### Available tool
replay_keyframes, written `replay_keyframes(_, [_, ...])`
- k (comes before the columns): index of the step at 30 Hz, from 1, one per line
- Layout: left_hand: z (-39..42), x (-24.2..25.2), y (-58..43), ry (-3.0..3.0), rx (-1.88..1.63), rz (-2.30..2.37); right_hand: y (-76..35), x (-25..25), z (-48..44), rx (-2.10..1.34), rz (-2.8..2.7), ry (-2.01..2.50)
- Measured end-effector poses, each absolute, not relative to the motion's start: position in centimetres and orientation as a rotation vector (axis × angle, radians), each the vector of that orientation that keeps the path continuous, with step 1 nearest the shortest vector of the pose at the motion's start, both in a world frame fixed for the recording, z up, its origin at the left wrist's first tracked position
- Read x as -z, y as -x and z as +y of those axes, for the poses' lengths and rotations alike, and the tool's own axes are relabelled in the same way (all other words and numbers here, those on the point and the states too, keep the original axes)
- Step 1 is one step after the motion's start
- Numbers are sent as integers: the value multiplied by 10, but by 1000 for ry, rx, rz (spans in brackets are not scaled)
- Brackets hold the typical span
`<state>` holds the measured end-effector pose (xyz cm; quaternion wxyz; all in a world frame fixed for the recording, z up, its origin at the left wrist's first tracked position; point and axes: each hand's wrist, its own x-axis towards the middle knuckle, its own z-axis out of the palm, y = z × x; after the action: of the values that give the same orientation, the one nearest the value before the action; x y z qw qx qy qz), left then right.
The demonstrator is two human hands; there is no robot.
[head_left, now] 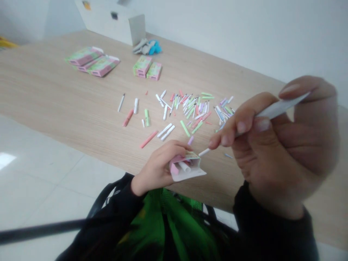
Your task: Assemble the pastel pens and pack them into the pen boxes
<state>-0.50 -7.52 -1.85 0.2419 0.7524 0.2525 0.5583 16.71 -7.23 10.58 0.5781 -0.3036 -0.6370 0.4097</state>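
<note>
My left hand (165, 159) is wrapped round a small pink and green cardboard box (187, 175), near the table's front edge. The box's end flap hangs open towards me, and a white tube (185, 166) shows inside. Raised close to the camera at the right, my right hand (280, 145) pinches a slim white pen-like stick (274, 108) between thumb and fingers. Beyond its fingertips a short white end (203, 152) appears beside the box; I cannot tell whether it belongs to the same stick.
Many white, green, pink and purple pen parts (190, 105) lie scattered across the wooden table (67, 98). Behind them are flat pink-green boxes (103, 66), two smaller stacks of boxes (143, 66), a grey and blue cloth-like bundle (148, 47) and a white carton (116, 25) by the wall.
</note>
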Motion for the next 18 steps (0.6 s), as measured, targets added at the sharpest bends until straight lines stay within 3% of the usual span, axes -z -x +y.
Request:
replay_keyframes(6, [-64,6,11,-2108,-1170,730,-164,-92,-72,-822,-1690,837])
replay_keyframes(18, [-63,-5,10,-2039,-1475,610,-160,-121,-82,-543,-1573,810])
